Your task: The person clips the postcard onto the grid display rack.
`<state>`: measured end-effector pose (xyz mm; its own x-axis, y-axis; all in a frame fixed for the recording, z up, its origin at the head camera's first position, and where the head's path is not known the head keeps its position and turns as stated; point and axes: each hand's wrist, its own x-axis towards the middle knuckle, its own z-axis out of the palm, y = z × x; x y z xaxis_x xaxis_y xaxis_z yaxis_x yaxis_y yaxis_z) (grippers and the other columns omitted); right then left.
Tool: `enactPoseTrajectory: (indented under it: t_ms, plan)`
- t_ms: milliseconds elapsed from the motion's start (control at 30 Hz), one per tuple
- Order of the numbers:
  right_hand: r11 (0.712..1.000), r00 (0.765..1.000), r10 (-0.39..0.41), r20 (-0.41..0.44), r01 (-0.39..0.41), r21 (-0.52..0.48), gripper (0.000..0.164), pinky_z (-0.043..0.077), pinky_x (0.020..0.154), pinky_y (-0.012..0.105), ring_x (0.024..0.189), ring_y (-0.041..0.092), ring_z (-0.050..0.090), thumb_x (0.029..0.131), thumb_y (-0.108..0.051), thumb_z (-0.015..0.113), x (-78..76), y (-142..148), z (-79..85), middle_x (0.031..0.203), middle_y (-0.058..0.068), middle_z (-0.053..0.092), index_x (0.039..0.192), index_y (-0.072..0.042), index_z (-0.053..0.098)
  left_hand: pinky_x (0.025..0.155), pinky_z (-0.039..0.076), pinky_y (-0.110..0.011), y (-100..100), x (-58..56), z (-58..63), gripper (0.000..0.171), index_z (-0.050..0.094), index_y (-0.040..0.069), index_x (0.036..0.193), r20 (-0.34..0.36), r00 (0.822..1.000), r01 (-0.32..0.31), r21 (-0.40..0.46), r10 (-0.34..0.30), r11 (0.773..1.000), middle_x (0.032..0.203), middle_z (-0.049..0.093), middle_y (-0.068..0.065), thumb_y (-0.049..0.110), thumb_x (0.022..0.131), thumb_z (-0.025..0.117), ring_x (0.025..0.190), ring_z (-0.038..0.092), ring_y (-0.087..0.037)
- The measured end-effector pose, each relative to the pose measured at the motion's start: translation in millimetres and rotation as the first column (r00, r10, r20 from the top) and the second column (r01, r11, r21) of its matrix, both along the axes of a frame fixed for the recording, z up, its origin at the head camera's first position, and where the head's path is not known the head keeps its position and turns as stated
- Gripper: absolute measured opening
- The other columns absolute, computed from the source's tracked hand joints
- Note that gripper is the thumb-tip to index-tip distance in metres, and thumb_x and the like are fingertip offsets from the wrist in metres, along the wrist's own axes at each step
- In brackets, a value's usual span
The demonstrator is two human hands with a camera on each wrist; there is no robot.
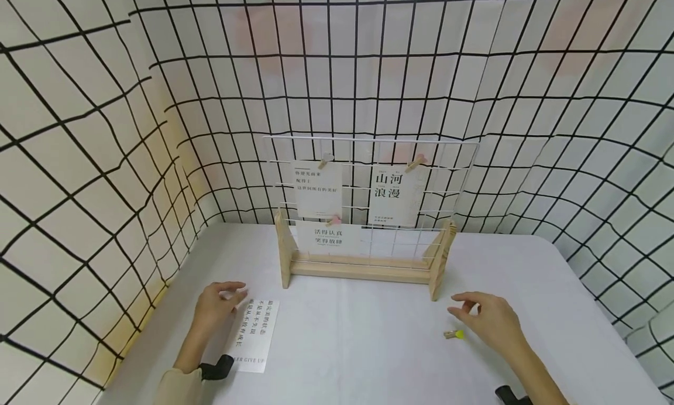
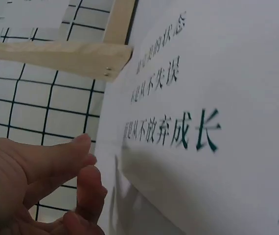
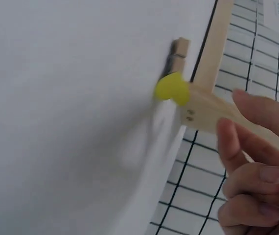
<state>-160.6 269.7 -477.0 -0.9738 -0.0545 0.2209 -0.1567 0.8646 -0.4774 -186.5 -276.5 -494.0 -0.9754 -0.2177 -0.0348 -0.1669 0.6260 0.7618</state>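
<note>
A white card (image 1: 257,335) with printed Chinese text lies on the table at the left. My left hand (image 1: 213,305) hovers at the card's upper left edge, fingers bent loosely with nothing between them; the card (image 2: 213,73) fills much of the left wrist view. On the right lies a small wooden clothespin (image 1: 453,335) with a yellow heart (image 3: 173,89) on its end. Just above and right of it is my right hand (image 1: 487,320), thumb and index finger parted, holding nothing.
A wire grid rack with a wooden base (image 1: 360,269) stands at the back centre. Pegged to it are three printed cards, among them an upper left card (image 1: 318,197), an upper right card (image 1: 395,203) and a lower card (image 1: 329,241). Behind hangs a black-and-white checked cloth (image 1: 342,77).
</note>
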Motion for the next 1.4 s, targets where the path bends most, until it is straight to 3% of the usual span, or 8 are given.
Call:
enactPoseTrajectory:
  t_ms: [167, 333, 467, 600, 800, 1100, 1400]
  plan:
    - [1.0, 0.984, -0.008, 0.177, 0.007, 0.006, 0.032, 0.031, 0.049, 0.023, 0.056, 0.006, 0.038, 0.083, -0.036, 0.086, 11.1, 17.4, -10.7, 0.074, -0.009, 0.062, 0.103, -0.012, 0.08, 0.057, 0.047, -0.025, -10.4, -0.1, -5.9, 0.028, 0.075, -0.001, 0.116, 0.012, 0.998, 0.066, -0.094, -0.065, 0.993, 0.119, 0.062, -0.03, 0.008, 0.09, 0.077, 0.08, 0.06, -0.022]
    - [1.0, 0.969, 0.014, 0.247, -0.01, -0.018, 0.025, 0.035, 0.055, 0.023, 0.062, 0.005, 0.044, 0.08, -0.036, 0.089, 13.7, 23.8, -17.3, 0.073, -0.008, 0.061, 0.095, -0.018, 0.079, 0.067, 0.043, -0.03, -18.3, -1.4, -8.1, 0.03, 0.077, 0.002, 0.112, 0.03, 0.993, 0.12, -0.135, -0.117, 0.983, 0.11, 0.064, -0.024, 0.005, 0.083, 0.083, 0.088, 0.056, -0.025]
    - [0.999, 0.956, 0.032, 0.292, -0.02, -0.043, 0.024, 0.037, 0.057, 0.024, 0.065, 0.005, 0.046, 0.079, -0.035, 0.089, 14.9, 23.1, -21.6, 0.076, -0.006, 0.062, 0.093, -0.02, 0.077, 0.071, 0.041, -0.031, -20.2, -2.5, -8.2, 0.026, 0.077, 0.003, 0.105, 0.039, 0.992, 0.126, -0.122, -0.123, 0.984, 0.104, 0.065, -0.018, 0.005, 0.08, 0.086, 0.088, 0.055, -0.025]
    - [0.997, 0.953, 0.053, 0.298, -0.034, -0.069, 0.024, 0.037, 0.058, 0.023, 0.066, 0.004, 0.047, 0.079, -0.033, 0.089, 15.4, 20.7, -24.9, 0.077, -0.006, 0.062, 0.092, -0.019, 0.075, 0.072, 0.041, -0.03, -20.1, -2.9, -9.1, 0.02, 0.077, 0.004, 0.099, 0.038, 0.992, 0.127, -0.114, -0.123, 0.985, 0.103, 0.066, -0.016, 0.005, 0.08, 0.085, 0.089, 0.054, -0.024]
    - [0.992, 0.956, 0.094, 0.279, -0.067, -0.107, 0.022, 0.038, 0.059, 0.022, 0.066, 0.002, 0.047, 0.08, -0.031, 0.089, 15.0, 15.5, -27.4, 0.077, -0.007, 0.062, 0.092, -0.019, 0.075, 0.072, 0.041, -0.031, -21.4, -3.7, -10.0, 0.024, 0.077, 0.004, 0.099, 0.036, 0.988, 0.153, -0.113, -0.15, 0.982, 0.103, 0.064, -0.015, 0.008, 0.078, 0.089, 0.089, 0.053, -0.024]
    - [0.992, 0.957, 0.114, 0.266, -0.097, -0.075, 0.019, 0.037, 0.06, 0.023, 0.066, 0.003, 0.046, 0.081, -0.031, 0.087, 13.5, 10.4, -28.5, 0.075, -0.01, 0.061, 0.084, -0.023, 0.07, 0.071, 0.04, -0.031, -23.4, -6.2, -15.3, 0.026, 0.073, 0.003, 0.094, 0.049, 0.989, 0.148, -0.134, -0.143, 0.98, 0.104, 0.06, -0.015, 0.009, 0.076, 0.09, 0.088, 0.051, -0.024]
    - [0.985, 0.954, 0.143, 0.262, -0.11, -0.136, 0.02, 0.039, 0.054, 0.022, 0.059, 0.003, 0.044, 0.088, -0.031, 0.083, 11.5, 6.3, -26.3, 0.084, -0.006, 0.066, 0.091, -0.019, 0.067, 0.06, 0.048, -0.025, -26.1, -1.0, -8.2, 0.03, 0.068, -0.003, 0.095, 0.08, 0.981, 0.174, 0.01, -0.174, 0.985, 0.084, 0.067, -0.01, 0.006, 0.077, 0.09, 0.074, 0.058, -0.018]
